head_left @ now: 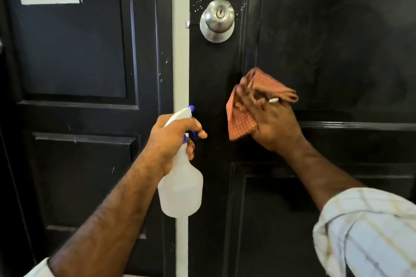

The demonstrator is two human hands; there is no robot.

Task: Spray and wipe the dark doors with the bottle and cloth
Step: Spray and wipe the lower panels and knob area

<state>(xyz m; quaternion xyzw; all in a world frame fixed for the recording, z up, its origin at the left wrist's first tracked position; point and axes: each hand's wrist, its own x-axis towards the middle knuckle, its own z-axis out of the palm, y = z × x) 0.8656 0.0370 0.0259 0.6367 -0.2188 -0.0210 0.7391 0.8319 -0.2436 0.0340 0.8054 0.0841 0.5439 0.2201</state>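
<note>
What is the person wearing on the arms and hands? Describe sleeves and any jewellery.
Both forearms are bare. The right sleeve is pale cream with a faint check of thin darker and yellowish lines, pushed up near the elbow. Only a small pale edge of the left sleeve shows. The right hand seems to wear a silver ring; the left hand shows none.

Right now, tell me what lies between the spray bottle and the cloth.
Head view: only bare dark door separates the spray bottle from the cloth; the knob sits higher up.
</note>
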